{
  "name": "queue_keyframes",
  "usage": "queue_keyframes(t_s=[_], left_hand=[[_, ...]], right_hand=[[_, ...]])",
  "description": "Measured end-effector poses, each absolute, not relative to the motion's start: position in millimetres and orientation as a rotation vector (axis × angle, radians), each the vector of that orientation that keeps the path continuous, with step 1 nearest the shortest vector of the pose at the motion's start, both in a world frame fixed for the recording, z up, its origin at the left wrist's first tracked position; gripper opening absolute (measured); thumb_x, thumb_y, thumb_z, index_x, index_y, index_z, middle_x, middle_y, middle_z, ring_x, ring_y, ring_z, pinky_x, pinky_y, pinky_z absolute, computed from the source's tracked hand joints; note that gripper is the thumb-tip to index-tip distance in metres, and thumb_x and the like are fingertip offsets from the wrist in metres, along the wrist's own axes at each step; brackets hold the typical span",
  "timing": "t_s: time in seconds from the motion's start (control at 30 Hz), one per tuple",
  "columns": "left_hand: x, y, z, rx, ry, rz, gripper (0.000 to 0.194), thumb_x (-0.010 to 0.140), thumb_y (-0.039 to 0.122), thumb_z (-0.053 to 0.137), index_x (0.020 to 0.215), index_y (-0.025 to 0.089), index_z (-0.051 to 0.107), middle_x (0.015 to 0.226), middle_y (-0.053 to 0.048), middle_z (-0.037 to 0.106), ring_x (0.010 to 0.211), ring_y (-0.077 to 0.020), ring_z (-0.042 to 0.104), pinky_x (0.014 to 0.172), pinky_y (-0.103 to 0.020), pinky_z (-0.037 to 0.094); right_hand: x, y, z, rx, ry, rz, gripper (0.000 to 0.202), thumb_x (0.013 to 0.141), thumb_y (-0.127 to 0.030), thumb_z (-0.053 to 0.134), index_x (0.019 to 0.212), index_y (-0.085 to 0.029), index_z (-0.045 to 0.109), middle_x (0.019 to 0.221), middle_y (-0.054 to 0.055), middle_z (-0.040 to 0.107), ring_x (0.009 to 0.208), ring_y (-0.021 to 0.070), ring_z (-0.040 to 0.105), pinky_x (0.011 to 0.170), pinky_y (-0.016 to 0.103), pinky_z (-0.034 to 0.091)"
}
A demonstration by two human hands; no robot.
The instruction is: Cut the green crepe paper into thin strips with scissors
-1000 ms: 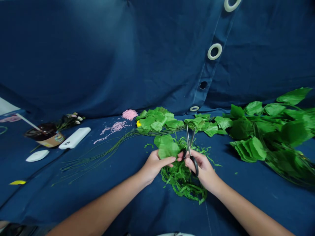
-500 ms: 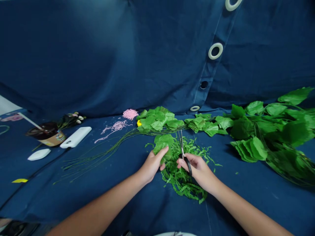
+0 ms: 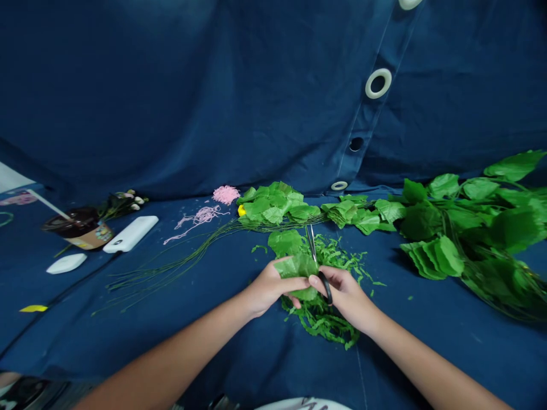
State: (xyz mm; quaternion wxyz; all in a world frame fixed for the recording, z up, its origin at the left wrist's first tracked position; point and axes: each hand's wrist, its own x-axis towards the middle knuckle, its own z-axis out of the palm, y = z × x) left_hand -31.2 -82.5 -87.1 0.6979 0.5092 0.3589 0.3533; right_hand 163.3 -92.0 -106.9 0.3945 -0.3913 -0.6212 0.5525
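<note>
My left hand (image 3: pixel 271 289) pinches a green paper leaf (image 3: pixel 298 266) between thumb and fingers, right beside my other hand. My right hand (image 3: pixel 348 299) has its fingers in the black handle of a pair of scissors (image 3: pixel 326 288), whose metal blades point away from me. The two thumbs meet near the leaf's right edge; whether the right fingers also grip it I cannot tell. Just behind lies another cut leaf (image 3: pixel 284 242). Beneath both hands spreads a heap of shredded green trimmings (image 3: pixel 329 327).
Stacked green leaves (image 3: pixel 273 202) lie behind on thin green stems (image 3: pixel 188 259). Larger leafy stems (image 3: pixel 482 228) fill the right. Pink shreds (image 3: pixel 226 195), a lidded cup with a straw (image 3: pixel 92 233), a white power bank-like block (image 3: pixel 131 233) and a blue curtain (image 3: pixel 256 102) stand around.
My left hand has moved right and slightly nearer, bringing a leaf up to my right hand. Another leaf now lies uncovered behind it. The scissors have stayed nearly in place.
</note>
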Motion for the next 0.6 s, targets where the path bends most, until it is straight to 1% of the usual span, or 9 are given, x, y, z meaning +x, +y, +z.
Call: queue_keyframes(t_s=[0.13, 0.3, 0.37, 0.47, 0.6], left_hand=[[-29.0, -83.1, -91.1, 1.199, 0.77, 0.79, 0.031, 0.071, 0.027, 0.081, 0.095, 0.012, 0.069, 0.082, -0.005, 0.065, 0.068, -0.0148, 0.062, 0.052, -0.024, 0.056], [-30.2, -77.5, -93.9, 1.092, 0.885, 0.939, 0.023, 0.079, 0.027, 0.072, 0.094, 0.013, 0.063, 0.079, -0.005, 0.066, 0.066, -0.0169, 0.064, 0.045, -0.023, 0.053], [-31.4, -75.1, -95.1, 1.033, 0.922, 0.991, 0.021, 0.079, 0.025, 0.07, 0.093, 0.013, 0.061, 0.077, -0.004, 0.064, 0.063, -0.0162, 0.064, 0.044, -0.022, 0.052], [-32.5, -74.3, -96.2, 1.003, 0.932, 1.007, 0.024, 0.079, 0.028, 0.071, 0.096, 0.014, 0.062, 0.077, -0.003, 0.064, 0.064, -0.0166, 0.064, 0.042, -0.022, 0.051], [-31.5, -76.8, -95.9, 1.047, 0.981, 0.984, 0.032, 0.075, 0.034, 0.077, 0.096, 0.013, 0.066, 0.077, -0.005, 0.067, 0.059, -0.0152, 0.063, 0.04, -0.021, 0.048]], right_hand=[[163.8, -90.6, -108.0, -0.972, -1.553, 1.38, 0.045, 0.083, -0.055, 0.069, 0.066, -0.017, 0.052, 0.061, -0.005, 0.037, 0.058, 0.0108, 0.034, 0.054, 0.023, 0.029], [167.4, -90.6, -104.4, -1.005, -1.532, 1.411, 0.042, 0.087, -0.055, 0.064, 0.076, -0.015, 0.065, 0.065, -0.002, 0.052, 0.054, 0.01, 0.037, 0.051, 0.023, 0.029], [167.4, -91.8, -103.3, -1.004, -1.557, 1.427, 0.042, 0.086, -0.056, 0.066, 0.077, -0.014, 0.068, 0.065, -0.002, 0.054, 0.054, 0.0101, 0.039, 0.051, 0.023, 0.03], [164.7, -94.3, -104.2, -1.001, -1.623, 1.459, 0.041, 0.083, -0.055, 0.07, 0.075, -0.014, 0.068, 0.064, -0.002, 0.056, 0.057, 0.0113, 0.044, 0.054, 0.023, 0.034], [160.6, -95.9, -107.1, -1.005, -1.648, 1.478, 0.041, 0.081, -0.055, 0.071, 0.075, -0.015, 0.068, 0.07, 0.002, 0.062, 0.065, 0.0151, 0.052, 0.058, 0.024, 0.039]])
